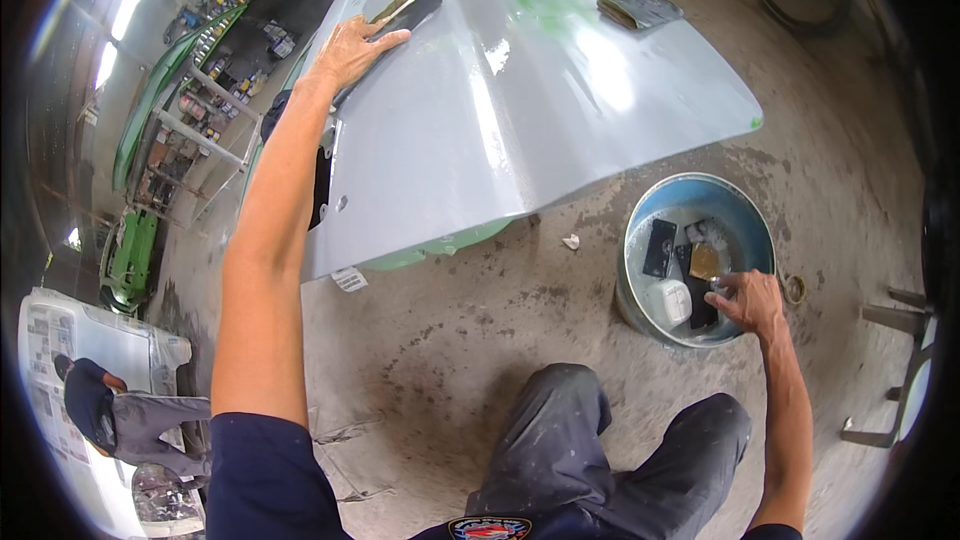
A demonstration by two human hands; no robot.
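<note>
My left hand [358,48] grips a long dark sanding block [416,12] with tan paper beside it, on the grey, glossy body panel [540,120]. A folded dark sheet [640,10] lies near the panel's upper right edge, beside a green patch. My right hand [745,300] reaches into a blue-lined bucket [640,202] of cloudy water, fingers curled just below a tan pad [704,262]; what they hold, if anything, is unclear. The bucket also contains dark blocks [660,246] and a white plastic container [668,302].
A co-worker [105,405] is at a paper-masked white vehicle part [45,340] at lower left. Metal stands [205,140], green panels [130,260] and shelved cans line the left. A wheel [795,10] is at upper right; a dark chair-like object [890,315] stands at right.
</note>
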